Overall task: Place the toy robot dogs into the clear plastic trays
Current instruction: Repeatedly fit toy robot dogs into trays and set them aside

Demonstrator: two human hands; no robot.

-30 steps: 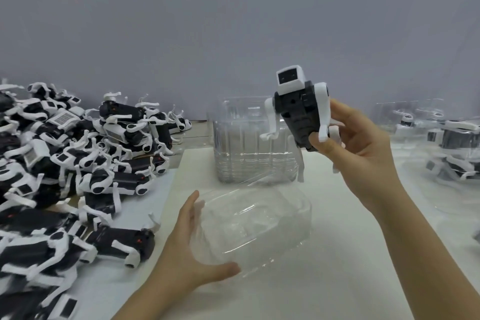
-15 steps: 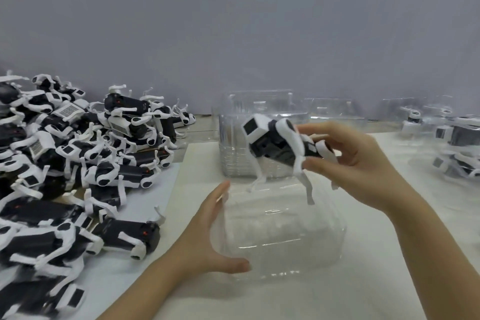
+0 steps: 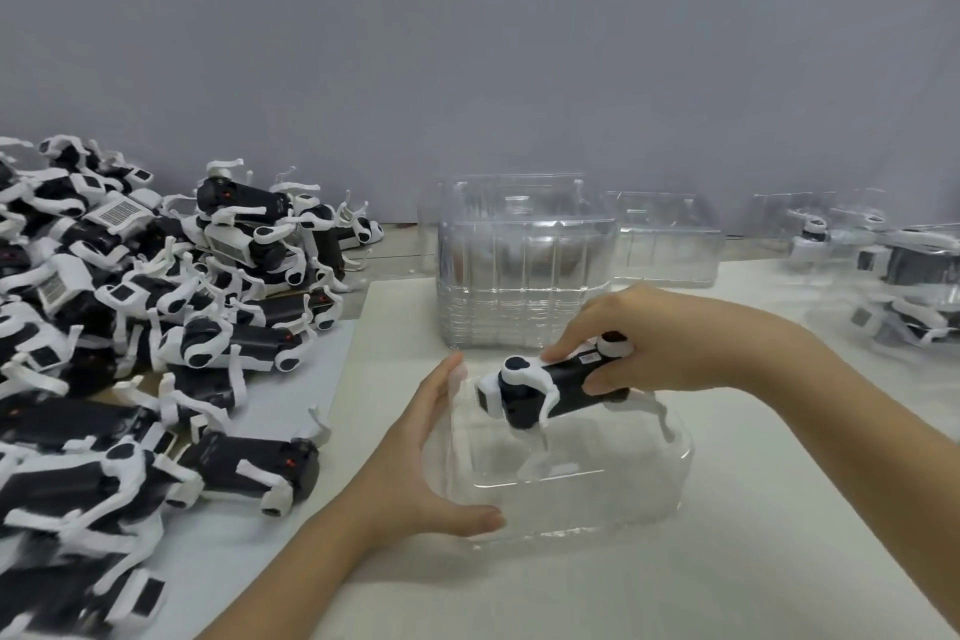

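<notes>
You are gripping the toy robot dog (image 3: 550,390) round its black body with the curled fingers of your right hand (image 3: 660,348), holding it just over the clear tray (image 3: 649,499) with its white legs reaching down inside. Your left hand (image 3: 415,473) is bracing the tray's left wall with straight fingers. Try lowering the dog level so the legs are not catching on the rim. That tray is holding nothing else, the stack of empty trays (image 3: 524,276) is standing just behind it, and the far-right trays (image 3: 904,276) are already holding dogs.
</notes>
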